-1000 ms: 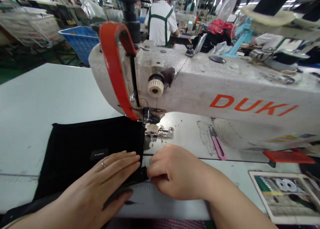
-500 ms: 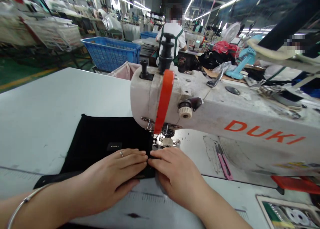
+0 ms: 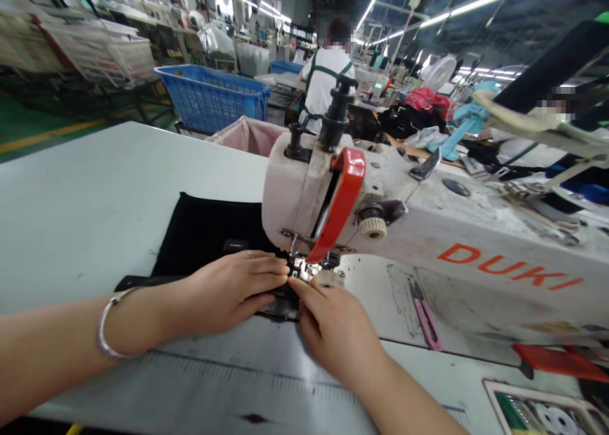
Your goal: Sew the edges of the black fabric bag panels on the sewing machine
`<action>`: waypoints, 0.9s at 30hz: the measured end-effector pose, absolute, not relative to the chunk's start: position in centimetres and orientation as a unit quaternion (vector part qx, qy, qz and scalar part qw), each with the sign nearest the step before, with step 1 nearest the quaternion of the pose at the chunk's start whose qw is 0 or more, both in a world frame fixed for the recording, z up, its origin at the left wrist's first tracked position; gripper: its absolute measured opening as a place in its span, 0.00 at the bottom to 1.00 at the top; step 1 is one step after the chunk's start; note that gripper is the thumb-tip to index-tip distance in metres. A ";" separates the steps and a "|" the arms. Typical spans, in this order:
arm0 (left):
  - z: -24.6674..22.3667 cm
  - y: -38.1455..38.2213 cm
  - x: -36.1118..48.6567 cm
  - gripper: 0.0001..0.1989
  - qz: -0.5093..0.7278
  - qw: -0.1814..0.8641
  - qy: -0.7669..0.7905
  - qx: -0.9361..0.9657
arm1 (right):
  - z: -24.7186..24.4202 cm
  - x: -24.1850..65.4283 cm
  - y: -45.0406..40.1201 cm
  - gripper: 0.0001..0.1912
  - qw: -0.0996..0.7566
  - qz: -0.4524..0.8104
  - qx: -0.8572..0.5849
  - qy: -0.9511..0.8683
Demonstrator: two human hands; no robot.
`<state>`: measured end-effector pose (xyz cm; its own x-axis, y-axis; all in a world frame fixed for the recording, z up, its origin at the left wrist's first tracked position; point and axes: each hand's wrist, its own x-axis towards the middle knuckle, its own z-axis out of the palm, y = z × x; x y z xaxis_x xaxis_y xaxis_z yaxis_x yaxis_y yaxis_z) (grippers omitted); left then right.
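Observation:
A black fabric piece (image 3: 204, 235) with a small dark label lies flat on the white sewing table (image 3: 95, 188), its right edge under the head of a white DUKI sewing machine (image 3: 428, 232). My left hand (image 3: 228, 289), with a ring and a silver bangle, presses flat on the fabric just left of the presser foot (image 3: 304, 269). My right hand (image 3: 333, 327) touches the fabric's near edge right in front of the foot, fingertips meeting those of the left hand. A red guard (image 3: 340, 197) hangs over the needle area.
Pink thread snips (image 3: 423, 318) lie on the machine bed to the right. A printed card (image 3: 547, 409) sits at the near right corner. Behind stand a blue basket (image 3: 209, 99), a pink-lined bin (image 3: 247, 134) and a seated person (image 3: 326, 73) in white.
Both hands have slid the fabric forward toward the presser foot, fingertips now right at it. My view has pulled back and shifted left, showing more of the table.

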<state>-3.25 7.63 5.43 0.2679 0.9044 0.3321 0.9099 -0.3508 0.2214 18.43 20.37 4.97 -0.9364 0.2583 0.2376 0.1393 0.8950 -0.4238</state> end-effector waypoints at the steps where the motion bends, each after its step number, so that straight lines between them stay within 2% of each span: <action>1: 5.5 7.8 -3.4 0.15 -0.203 0.008 -0.567 -0.798 | 4.9 18.4 20.4 0.23 0.146 0.204 -0.107 -0.962; 4: 5.8 8.3 -3.6 0.14 -0.205 0.001 -0.561 -0.802 | 4.9 18.4 20.4 0.22 0.173 0.208 -0.105 -0.957; 9: 6.0 8.6 -5.4 0.13 -0.219 -0.028 -0.549 -0.807 | 5.4 18.7 20.9 0.13 0.257 0.197 -0.142 -0.935; 13: 5.9 8.7 -6.8 0.12 -0.242 -0.038 -0.547 -0.800 | 5.6 18.5 21.4 0.10 0.209 0.142 -0.188 -0.949; 17: 5.7 8.4 -5.4 0.11 -0.249 -0.033 -0.573 -0.780 | 5.6 18.4 21.5 0.19 0.176 0.089 -0.221 -0.955; 21: 5.6 8.0 -2.9 0.12 -0.258 -0.019 -0.601 -0.757 | 5.3 18.4 21.0 0.03 0.230 0.158 -0.121 -0.953; 27: 5.4 8.1 -2.3 0.13 -0.275 -0.011 -0.602 -0.750 | 4.2 18.1 20.8 0.09 0.269 0.216 -0.066 -0.936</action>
